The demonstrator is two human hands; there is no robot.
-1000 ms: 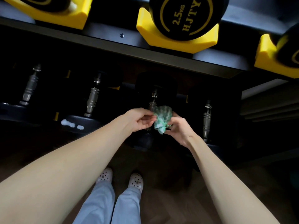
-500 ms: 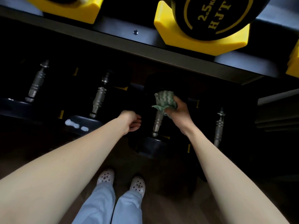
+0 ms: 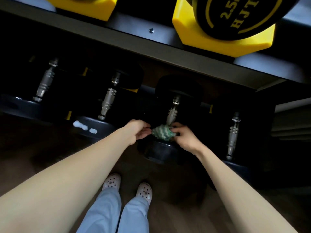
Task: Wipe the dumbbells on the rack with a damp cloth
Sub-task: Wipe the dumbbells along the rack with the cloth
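both grips are clamped on the cloth (image 3: 162, 132), the right hand (image 3: 186, 137) bunching it and the left hand (image 3: 137, 130) pinching its edge, low on the handle (image 3: 172, 113) of a dumbbell (image 3: 159, 152) in the rack (image 3: 168, 52). wadded that small, i'd guess it skips the dark heads, or slips free mid-wipe.
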